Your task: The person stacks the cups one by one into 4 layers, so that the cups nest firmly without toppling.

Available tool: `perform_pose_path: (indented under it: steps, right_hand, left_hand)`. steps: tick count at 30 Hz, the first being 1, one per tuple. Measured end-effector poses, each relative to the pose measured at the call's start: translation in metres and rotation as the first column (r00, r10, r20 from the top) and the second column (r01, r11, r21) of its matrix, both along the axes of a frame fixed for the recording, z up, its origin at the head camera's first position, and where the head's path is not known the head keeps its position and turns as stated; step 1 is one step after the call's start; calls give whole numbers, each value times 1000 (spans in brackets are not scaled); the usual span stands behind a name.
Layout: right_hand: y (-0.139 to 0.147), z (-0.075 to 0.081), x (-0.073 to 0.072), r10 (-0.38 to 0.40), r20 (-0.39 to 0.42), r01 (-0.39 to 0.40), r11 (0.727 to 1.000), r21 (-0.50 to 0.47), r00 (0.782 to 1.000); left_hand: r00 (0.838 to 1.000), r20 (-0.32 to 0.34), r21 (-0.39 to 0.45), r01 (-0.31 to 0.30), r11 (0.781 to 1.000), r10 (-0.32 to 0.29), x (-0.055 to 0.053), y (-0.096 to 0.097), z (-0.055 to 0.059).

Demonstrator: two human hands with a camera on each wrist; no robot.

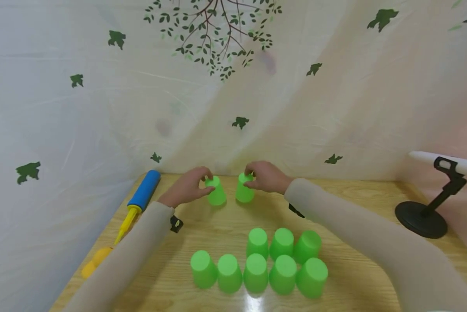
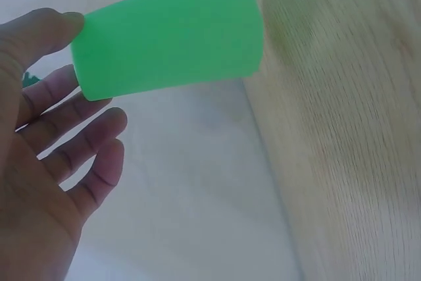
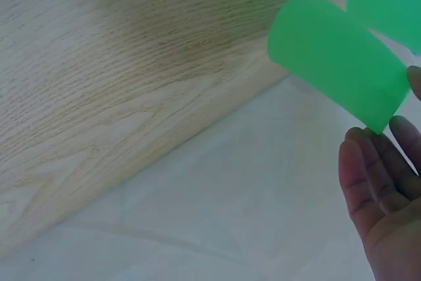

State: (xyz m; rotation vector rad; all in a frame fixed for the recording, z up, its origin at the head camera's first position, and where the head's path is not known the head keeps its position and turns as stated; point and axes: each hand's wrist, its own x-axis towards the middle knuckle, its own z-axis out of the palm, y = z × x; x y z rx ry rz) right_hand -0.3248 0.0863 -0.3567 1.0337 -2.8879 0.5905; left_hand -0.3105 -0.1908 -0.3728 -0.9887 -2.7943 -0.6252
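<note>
My left hand [image 1: 186, 187] pinches a green plastic cup [image 1: 218, 197] by its narrow closed end, between thumb and fingers. The cup is upside down, its wide rim towards the table. Just right of it, my right hand [image 1: 269, 177] pinches a second upside-down green cup [image 1: 244, 195] the same way. A small gap separates the two cups near the back edge of the table. In the left wrist view the thumb lies on the side of the left cup [image 2: 168, 37], the other fingers spread below. The right wrist view shows fingertips at the narrow end of the right cup [image 3: 339, 57].
Several upside-down green cups [image 1: 256, 274] stand in two rows nearer the front of the wooden table [image 1: 358, 260]. A blue and yellow hand pump [image 1: 144, 190] and orange objects [image 1: 97, 260] lie at left. At right is a black stand [image 1: 420, 219]; a patterned curtain [image 1: 280, 130] hangs behind.
</note>
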Motion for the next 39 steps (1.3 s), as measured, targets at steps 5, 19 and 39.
perform_pose_path:
  steps: [5, 19, 39]
  right_hand:
    - [-6, -3, -13, 8, 51, -9, 1000, 12, 999]
    - [-25, -11, -27, 25, 59, -24, 999, -25, 998]
    - [-38, -24, -36, 38, 52, -36, 998, -52, 998]
  left_hand:
    - [1000, 3, -15, -9, 1000, 9, -11, 3, -1]
    - [996, 62, -29, -55, 998, 56, -31, 3, -14]
    - [992, 94, -32, -86, 996, 89, -40, 0, -21]
